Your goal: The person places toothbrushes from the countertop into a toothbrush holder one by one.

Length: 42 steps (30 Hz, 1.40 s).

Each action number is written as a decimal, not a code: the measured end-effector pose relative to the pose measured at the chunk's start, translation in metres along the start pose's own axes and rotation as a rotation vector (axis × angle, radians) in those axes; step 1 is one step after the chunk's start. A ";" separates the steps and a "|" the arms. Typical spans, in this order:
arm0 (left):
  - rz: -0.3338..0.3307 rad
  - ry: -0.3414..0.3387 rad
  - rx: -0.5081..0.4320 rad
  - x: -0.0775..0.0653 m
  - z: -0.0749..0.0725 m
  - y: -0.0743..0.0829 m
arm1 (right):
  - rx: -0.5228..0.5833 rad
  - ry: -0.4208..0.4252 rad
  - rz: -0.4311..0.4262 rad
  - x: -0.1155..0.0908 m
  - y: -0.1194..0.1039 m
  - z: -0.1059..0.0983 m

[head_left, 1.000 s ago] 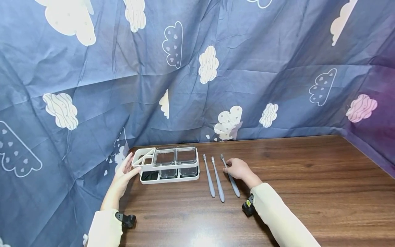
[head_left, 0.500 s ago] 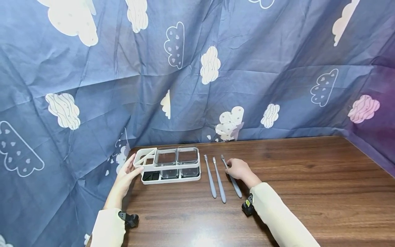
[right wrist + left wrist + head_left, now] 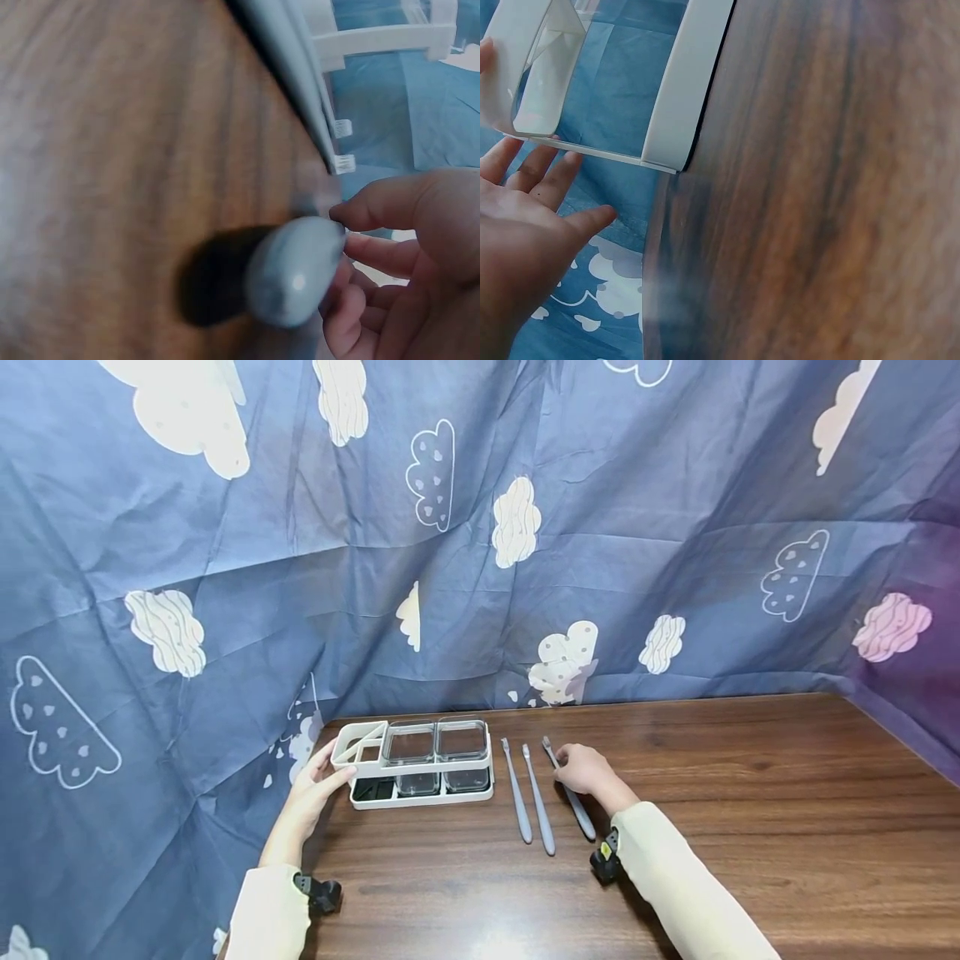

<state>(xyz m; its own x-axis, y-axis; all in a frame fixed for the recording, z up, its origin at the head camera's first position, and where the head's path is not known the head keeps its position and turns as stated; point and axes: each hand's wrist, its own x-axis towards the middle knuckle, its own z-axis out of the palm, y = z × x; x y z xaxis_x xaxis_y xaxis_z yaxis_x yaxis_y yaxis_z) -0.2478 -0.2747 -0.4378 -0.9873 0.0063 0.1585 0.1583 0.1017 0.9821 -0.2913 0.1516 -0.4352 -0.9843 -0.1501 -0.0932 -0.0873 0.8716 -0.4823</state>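
Observation:
A white two-tier rack (image 3: 412, 771) stands at the table's back left, with clear square containers (image 3: 461, 757) in both tiers. My left hand (image 3: 306, 797) is at its left end, the thumb on the front of the upper tier; in the left wrist view its loosely extended fingertips touch the rack's end. My right hand (image 3: 587, 770) pinches the rightmost grey toothbrush (image 3: 581, 817) between thumb and fingers, near its head. The handle's rounded end (image 3: 292, 274) points toward the right wrist camera, above a dark shadow. The pinched part is mostly hidden by my hand.
Two more grey toothbrushes (image 3: 517, 797) lie side by side between the rack and my right hand, heads toward the back. A blue cloud-patterned cloth (image 3: 465, 618) hangs behind the brown wooden table (image 3: 750, 793) and along its left side.
The head view has shifted a little, so everything appears slightly farther right and lower. Both hands keep their places at the rack and the rightmost toothbrush.

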 end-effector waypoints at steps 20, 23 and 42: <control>-0.026 0.009 0.020 0.003 -0.002 -0.004 | 0.323 0.121 -0.137 0.019 -0.094 -0.102; -0.021 0.007 0.017 0.003 -0.001 -0.003 | 0.369 0.120 -0.154 0.019 -0.116 -0.109; -0.048 0.014 0.022 0.001 0.003 0.004 | 0.758 0.213 -0.266 0.021 -0.213 -0.068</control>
<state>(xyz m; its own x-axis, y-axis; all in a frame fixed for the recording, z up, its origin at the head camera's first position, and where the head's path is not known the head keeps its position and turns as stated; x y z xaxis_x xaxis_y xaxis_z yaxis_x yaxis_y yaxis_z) -0.2478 -0.2712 -0.4337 -0.9936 -0.0126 0.1127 0.1103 0.1238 0.9862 -0.3035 -0.0053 -0.2754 -0.9600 -0.1487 0.2372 -0.2691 0.2570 -0.9282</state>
